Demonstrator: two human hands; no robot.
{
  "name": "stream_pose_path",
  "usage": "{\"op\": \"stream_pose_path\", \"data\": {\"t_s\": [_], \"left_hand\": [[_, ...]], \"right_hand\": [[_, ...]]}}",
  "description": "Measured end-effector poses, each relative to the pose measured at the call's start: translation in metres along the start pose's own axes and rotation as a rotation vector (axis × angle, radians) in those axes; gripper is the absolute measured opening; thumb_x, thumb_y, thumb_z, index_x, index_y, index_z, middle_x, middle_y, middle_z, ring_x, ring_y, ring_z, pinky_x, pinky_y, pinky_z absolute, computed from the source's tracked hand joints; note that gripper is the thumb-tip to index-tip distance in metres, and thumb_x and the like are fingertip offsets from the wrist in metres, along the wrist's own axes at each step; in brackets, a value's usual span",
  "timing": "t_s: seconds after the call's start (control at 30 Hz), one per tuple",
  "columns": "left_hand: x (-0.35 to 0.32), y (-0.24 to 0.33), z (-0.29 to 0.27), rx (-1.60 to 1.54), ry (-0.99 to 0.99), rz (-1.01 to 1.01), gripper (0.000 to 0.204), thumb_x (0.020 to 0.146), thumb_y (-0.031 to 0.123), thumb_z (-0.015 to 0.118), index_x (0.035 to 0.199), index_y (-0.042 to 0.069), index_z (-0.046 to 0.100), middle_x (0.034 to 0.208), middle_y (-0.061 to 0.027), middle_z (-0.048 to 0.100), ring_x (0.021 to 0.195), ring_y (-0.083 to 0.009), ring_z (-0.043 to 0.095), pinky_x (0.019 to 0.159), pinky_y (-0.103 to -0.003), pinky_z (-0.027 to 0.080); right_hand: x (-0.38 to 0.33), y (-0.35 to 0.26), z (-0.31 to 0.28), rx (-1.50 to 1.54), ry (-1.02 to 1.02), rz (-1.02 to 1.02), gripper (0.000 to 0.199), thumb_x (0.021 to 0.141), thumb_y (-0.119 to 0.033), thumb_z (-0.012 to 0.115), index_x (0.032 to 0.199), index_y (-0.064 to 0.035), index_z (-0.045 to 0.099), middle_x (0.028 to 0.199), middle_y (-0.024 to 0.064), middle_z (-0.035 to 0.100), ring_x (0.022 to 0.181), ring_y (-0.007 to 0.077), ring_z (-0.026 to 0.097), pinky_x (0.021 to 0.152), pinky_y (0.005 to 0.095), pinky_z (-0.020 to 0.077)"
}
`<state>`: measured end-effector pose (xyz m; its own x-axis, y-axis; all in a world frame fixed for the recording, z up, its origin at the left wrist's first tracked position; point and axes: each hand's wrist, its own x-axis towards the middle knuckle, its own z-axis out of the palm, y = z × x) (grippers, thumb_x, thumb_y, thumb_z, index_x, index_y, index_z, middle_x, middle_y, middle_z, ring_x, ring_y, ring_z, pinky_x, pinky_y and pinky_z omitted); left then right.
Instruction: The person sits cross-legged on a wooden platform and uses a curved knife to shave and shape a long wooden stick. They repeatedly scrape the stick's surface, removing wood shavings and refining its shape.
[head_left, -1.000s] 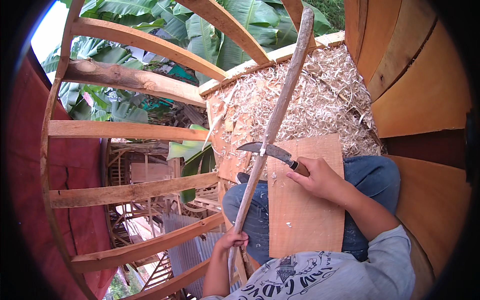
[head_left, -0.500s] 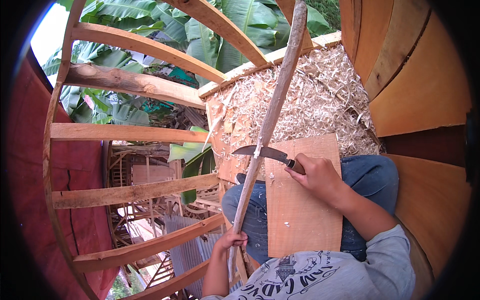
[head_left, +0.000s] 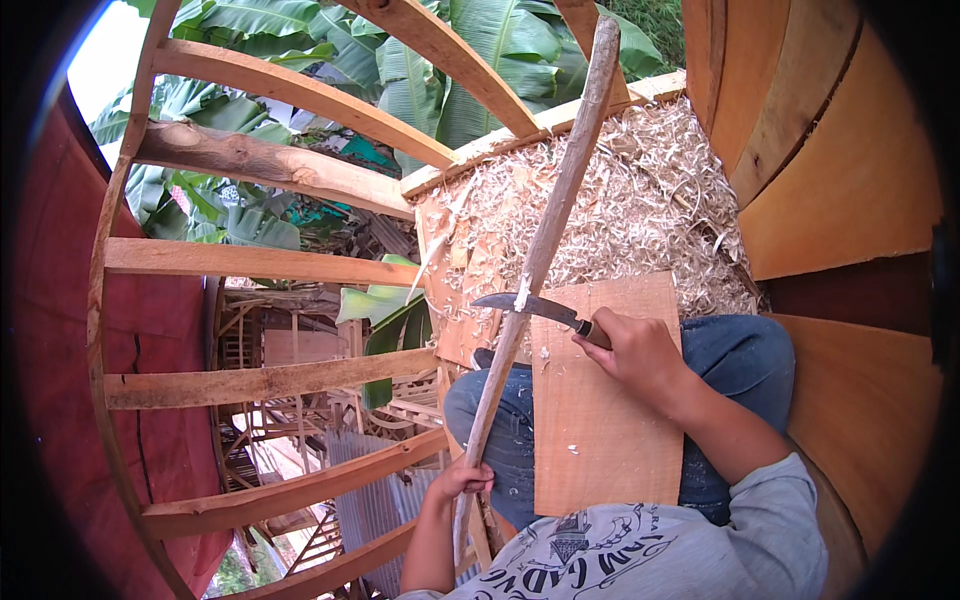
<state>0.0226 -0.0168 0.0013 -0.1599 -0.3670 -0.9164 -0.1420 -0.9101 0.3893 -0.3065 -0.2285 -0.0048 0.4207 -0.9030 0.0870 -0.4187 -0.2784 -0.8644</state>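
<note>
A long greyish wooden stick point(head_left: 560, 195) slants across the view, its lower part wrapped by the fingers of my left hand point(head_left: 465, 478) beside my left knee. Closed on the wooden handle of a knife point(head_left: 548, 308), my right hand point(head_left: 630, 348) holds the curved dark blade against the stick. A pale curl of wood shows where the blade meets the stick. Across my lap lies a flat wooden board point(head_left: 607, 430) with a few small chips on it, under my right forearm.
Curly wood shavings point(head_left: 640, 195) cover the platform ahead of my legs. On the left, a railing of wooden slats point(head_left: 270, 380) opens onto banana leaves and a lower structure. A red sheet point(head_left: 130, 420) hangs at the far left. Wooden planks point(head_left: 850, 190) form a wall on the right.
The stick's upper end has dipped slightly. The knife and my right hand have shifted slightly to the right with it; both hands keep their hold.
</note>
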Motion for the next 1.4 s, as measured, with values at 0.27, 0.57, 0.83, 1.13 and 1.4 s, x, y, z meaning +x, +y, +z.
{"op": "stream_pose_path", "data": {"t_s": [0.27, 0.57, 0.83, 1.13, 1.4], "left_hand": [[-0.001, 0.005, 0.003, -0.026, 0.005, -0.029, 0.030, 0.074, 0.026, 0.065, 0.068, -0.003, 0.062, 0.044, 0.0020, 0.041, 0.036, -0.0064, 0.032, 0.039, -0.023, 0.020], [-0.003, 0.009, 0.004, -0.037, -0.031, -0.017, 0.033, 0.075, 0.029, 0.065, 0.067, -0.003, 0.062, 0.043, 0.0031, 0.040, 0.036, -0.0062, 0.031, 0.039, -0.023, 0.018], [-0.003, 0.008, 0.004, -0.042, -0.013, -0.015, 0.032, 0.076, 0.028, 0.064, 0.067, -0.003, 0.062, 0.043, 0.0031, 0.039, 0.036, -0.0060, 0.031, 0.039, -0.023, 0.019], [-0.002, 0.005, 0.002, -0.018, -0.031, -0.016, 0.031, 0.075, 0.027, 0.064, 0.067, -0.003, 0.061, 0.043, 0.0020, 0.039, 0.036, -0.0065, 0.030, 0.039, -0.024, 0.019], [-0.001, 0.005, 0.000, -0.064, -0.059, -0.005, 0.035, 0.076, 0.030, 0.064, 0.067, -0.004, 0.061, 0.043, 0.0035, 0.037, 0.035, -0.0065, 0.029, 0.039, -0.024, 0.018]], "right_hand": [[-0.006, -0.006, 0.004, 0.213, -0.557, 0.049, 0.043, 0.085, -0.041, 0.063, 0.083, 0.0015, 0.061, 0.065, 0.0224, 0.059, 0.063, 0.0383, 0.060, 0.061, 0.0427, 0.0467], [0.010, 0.004, -0.013, 0.369, -0.217, 0.218, 0.038, 0.085, -0.034, 0.065, 0.076, 0.0018, 0.059, 0.056, 0.0178, 0.053, 0.049, 0.0289, 0.050, 0.051, 0.0384, 0.0410], [-0.001, -0.006, -0.006, 0.280, -0.471, 0.112, 0.044, 0.083, -0.041, 0.065, 0.085, 0.0027, 0.066, 0.068, 0.0235, 0.060, 0.062, 0.0370, 0.060, 0.061, 0.0411, 0.0471], [0.002, -0.005, -0.008, 0.213, -0.526, 0.009, 0.046, 0.084, -0.042, 0.062, 0.087, 0.0042, 0.066, 0.070, 0.0237, 0.062, 0.067, 0.0384, 0.062, 0.065, 0.0413, 0.0487], [0.008, -0.003, -0.006, 0.437, -0.208, 0.211, 0.037, 0.087, -0.026, 0.064, 0.066, 0.0009, 0.052, 0.052, 0.0037, 0.038, 0.052, 0.0104, 0.034, 0.048, 0.0319, 0.0322]]}}
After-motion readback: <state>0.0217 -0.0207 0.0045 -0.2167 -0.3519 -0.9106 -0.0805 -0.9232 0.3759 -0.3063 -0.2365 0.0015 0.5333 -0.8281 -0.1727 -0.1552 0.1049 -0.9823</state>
